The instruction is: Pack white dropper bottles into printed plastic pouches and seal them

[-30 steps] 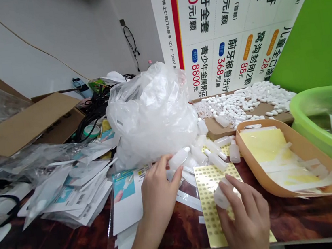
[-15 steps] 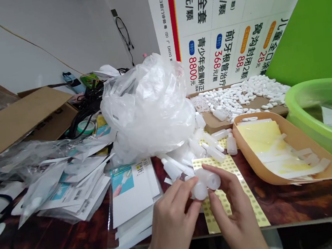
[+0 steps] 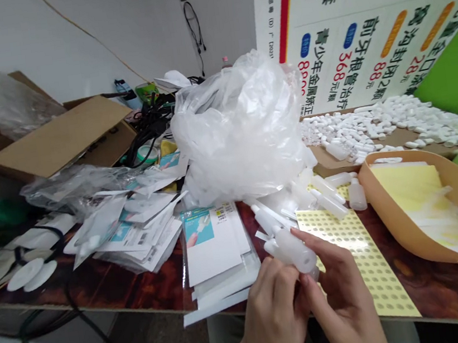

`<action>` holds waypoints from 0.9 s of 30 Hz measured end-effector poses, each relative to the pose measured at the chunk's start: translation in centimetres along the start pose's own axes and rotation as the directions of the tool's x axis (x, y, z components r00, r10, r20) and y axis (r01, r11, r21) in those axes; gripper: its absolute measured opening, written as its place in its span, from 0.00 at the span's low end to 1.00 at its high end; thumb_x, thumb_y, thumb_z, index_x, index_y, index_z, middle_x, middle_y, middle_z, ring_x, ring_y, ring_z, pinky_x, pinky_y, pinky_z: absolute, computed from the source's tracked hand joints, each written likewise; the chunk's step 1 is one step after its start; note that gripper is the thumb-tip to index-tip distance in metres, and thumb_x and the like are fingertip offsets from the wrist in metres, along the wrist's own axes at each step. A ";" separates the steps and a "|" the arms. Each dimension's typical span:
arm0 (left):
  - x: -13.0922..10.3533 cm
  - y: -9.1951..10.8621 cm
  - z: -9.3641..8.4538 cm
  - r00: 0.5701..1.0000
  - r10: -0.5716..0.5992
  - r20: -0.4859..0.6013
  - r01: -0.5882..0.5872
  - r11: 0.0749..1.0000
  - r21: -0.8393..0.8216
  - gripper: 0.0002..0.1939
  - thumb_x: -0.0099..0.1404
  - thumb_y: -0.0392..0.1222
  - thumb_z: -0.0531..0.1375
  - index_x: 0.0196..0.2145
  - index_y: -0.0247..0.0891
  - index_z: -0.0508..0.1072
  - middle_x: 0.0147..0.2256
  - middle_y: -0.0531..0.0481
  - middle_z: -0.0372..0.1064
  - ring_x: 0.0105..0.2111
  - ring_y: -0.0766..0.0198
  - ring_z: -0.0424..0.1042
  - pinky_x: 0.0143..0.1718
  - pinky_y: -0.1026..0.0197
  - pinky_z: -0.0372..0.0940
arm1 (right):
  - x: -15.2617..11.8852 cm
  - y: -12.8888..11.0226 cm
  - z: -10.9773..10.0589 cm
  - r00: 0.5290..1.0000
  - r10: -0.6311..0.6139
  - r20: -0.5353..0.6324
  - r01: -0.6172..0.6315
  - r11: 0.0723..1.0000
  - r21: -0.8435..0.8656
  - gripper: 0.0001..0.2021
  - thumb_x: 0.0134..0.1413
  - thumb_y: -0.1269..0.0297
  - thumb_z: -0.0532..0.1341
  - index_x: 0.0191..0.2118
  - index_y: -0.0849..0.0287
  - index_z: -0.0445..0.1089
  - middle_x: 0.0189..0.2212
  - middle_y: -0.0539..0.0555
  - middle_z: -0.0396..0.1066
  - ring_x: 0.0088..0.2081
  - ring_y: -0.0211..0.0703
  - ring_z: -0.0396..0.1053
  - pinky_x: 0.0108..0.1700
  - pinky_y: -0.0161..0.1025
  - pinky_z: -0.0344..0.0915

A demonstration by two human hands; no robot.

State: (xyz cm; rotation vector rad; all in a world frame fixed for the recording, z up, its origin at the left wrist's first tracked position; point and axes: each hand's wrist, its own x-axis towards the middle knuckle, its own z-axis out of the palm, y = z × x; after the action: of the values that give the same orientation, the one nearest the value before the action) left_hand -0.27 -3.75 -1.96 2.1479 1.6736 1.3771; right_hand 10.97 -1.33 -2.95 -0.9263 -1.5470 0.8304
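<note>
One white bottle [image 3: 293, 250] pinched in right hand [image 3: 346, 291]; left hand [image 3: 272, 306] now touches it, fingertips hidden, so can't tell its hold.

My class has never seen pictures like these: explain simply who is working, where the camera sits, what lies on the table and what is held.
There is no robot: a person works with bare hands. Every picture comes from one camera worn on the head, looking forward and down. The left hand and right hand meet around small plastic bottles; fingers hide how many. On the table lie a yellow sticker sheet, packaged cards, a bulky translucent plastic bag and an orange tub containing paper strips.
</note>
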 end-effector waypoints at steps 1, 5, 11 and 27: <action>0.0 -0.1 -0.4 1.000 -0.011 0.027 0.012 1.000 -0.016 0.09 0.66 0.32 0.56 0.35 0.44 0.59 0.28 0.52 0.65 0.28 0.61 0.69 0.27 0.63 0.66 | 0.0 0.0 0.2 1.000 -0.015 0.016 0.015 1.000 -0.014 0.20 0.61 0.71 0.55 0.57 0.52 0.62 0.56 0.61 0.69 0.55 0.50 0.71 0.47 0.45 0.75; 0.2 -0.6 -2.5 0.984 -0.121 0.128 0.132 0.988 -0.085 0.15 0.59 0.28 0.60 0.32 0.44 0.58 0.30 0.54 0.65 0.30 0.63 0.69 0.29 0.65 0.66 | -0.1 -0.2 0.7 0.996 -0.065 0.060 0.064 0.998 0.021 0.18 0.60 0.72 0.57 0.54 0.51 0.65 0.57 0.60 0.69 0.57 0.52 0.69 0.48 0.47 0.75; 0.0 -0.9 -5.4 0.890 -0.304 0.341 0.397 0.883 -0.251 0.17 0.55 0.25 0.57 0.35 0.45 0.58 0.35 0.55 0.62 0.36 0.65 0.67 0.39 0.63 0.65 | -0.1 -0.5 1.8 0.996 -0.061 0.072 0.053 0.994 0.098 0.13 0.58 0.68 0.62 0.49 0.50 0.69 0.52 0.59 0.73 0.51 0.54 0.74 0.43 0.48 0.77; -1.7 -8.5 -9.7 0.629 -0.743 -0.230 0.759 0.523 0.388 0.14 0.60 0.54 0.61 0.35 0.42 0.69 0.38 0.44 0.69 0.44 0.43 0.68 0.32 0.55 0.57 | -1.4 1.2 2.5 0.901 -0.422 0.099 0.434 0.874 -0.220 0.19 0.54 0.81 0.60 0.49 0.54 0.67 0.51 0.58 0.73 0.57 0.55 0.67 0.49 0.55 0.71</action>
State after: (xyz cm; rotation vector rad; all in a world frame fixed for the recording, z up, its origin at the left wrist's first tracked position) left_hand -13.10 -5.89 -1.98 1.1490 2.6785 0.7857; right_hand 8.77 -2.12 -5.03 -0.6891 -1.8339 0.3554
